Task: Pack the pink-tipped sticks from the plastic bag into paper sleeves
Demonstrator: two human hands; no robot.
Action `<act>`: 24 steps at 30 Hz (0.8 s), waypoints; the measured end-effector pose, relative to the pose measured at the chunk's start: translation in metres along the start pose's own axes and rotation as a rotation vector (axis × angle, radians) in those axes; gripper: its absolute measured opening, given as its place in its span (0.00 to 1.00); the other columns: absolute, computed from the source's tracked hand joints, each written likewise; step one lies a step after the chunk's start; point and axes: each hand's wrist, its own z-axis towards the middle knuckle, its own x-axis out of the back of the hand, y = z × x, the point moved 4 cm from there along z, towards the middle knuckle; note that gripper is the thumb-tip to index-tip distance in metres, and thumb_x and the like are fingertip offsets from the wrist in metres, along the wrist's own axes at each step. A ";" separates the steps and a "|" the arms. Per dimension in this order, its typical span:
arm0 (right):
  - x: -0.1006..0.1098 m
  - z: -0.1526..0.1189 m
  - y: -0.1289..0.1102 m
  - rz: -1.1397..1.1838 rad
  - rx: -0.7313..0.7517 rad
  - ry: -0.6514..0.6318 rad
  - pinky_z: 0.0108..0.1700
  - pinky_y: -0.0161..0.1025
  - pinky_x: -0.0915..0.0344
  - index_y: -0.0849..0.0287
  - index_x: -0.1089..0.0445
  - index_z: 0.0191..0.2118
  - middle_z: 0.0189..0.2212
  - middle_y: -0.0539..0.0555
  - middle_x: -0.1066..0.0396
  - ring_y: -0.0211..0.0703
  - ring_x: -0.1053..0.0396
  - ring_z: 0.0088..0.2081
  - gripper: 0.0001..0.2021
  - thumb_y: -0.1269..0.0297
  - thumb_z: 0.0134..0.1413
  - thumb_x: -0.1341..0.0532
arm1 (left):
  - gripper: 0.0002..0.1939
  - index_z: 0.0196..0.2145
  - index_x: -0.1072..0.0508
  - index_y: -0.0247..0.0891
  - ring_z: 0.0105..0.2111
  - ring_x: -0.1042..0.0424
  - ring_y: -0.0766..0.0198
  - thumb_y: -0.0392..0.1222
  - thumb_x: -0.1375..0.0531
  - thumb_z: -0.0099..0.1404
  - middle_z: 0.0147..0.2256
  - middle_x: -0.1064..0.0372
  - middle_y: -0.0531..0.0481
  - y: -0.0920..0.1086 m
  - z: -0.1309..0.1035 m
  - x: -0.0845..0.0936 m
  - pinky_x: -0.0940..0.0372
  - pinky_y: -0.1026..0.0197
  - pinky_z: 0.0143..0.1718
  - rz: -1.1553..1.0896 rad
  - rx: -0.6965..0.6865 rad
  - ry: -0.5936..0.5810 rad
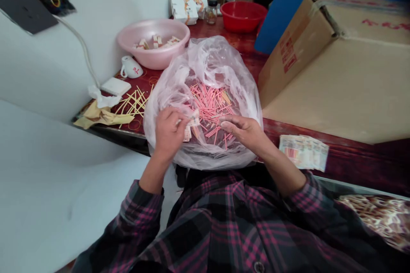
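Note:
A clear plastic bag [205, 160] lies open on the dark red table, with many thin pink sticks [208, 102] inside it. Over the bag's left part, my left hand [169, 130] has its fingers closed on a small printed paper [193, 120]. Another piece of printed paper shows just below those fingers. My right hand [243, 131] is over the right side of the pink sticks, thumb and fingertips close together. Whatever lies between its fingertips is too small to make out.
Left of the bag are yellow sticks [136, 102], a white mug [131, 67] and a pink basin [153, 57]. A large cardboard box [333, 72] stands right, with printed papers [303, 152] before it. A red basin [243, 17] sits behind.

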 end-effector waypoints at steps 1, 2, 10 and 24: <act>-0.006 0.002 -0.003 0.039 -0.008 -0.018 0.52 0.49 0.21 0.52 0.15 0.43 0.44 0.55 0.14 0.52 0.18 0.47 0.18 0.43 0.59 0.30 | 0.07 0.36 0.21 0.43 0.53 0.23 0.51 0.43 0.37 0.74 0.48 0.20 0.44 0.015 -0.004 -0.003 0.29 0.44 0.61 -0.035 -0.041 0.002; -0.010 0.004 -0.005 0.076 -0.016 -0.035 0.49 0.47 0.21 0.52 0.16 0.42 0.42 0.54 0.15 0.51 0.19 0.45 0.19 0.42 0.58 0.29 | 0.07 0.37 0.21 0.43 0.54 0.23 0.51 0.43 0.37 0.74 0.49 0.20 0.44 0.028 -0.008 -0.009 0.29 0.43 0.61 -0.070 -0.067 -0.004; 0.005 -0.029 0.004 0.193 -0.098 -0.048 0.37 0.39 0.29 0.56 0.21 0.31 0.28 0.49 0.24 0.41 0.29 0.31 0.14 0.50 0.56 0.28 | 0.22 0.58 0.27 0.41 0.58 0.24 0.52 0.47 0.32 0.70 0.59 0.24 0.40 0.051 -0.030 -0.047 0.28 0.49 0.61 -0.592 0.083 -0.395; 0.003 -0.034 0.003 0.055 -0.049 -0.102 0.29 0.37 0.38 0.56 0.27 0.24 0.20 0.47 0.32 0.37 0.38 0.24 0.26 0.38 0.59 0.32 | 0.14 0.32 0.25 0.39 0.29 0.31 0.64 0.52 0.34 0.67 0.28 0.30 0.55 0.044 -0.031 -0.043 0.35 0.61 0.34 -0.771 0.394 -0.698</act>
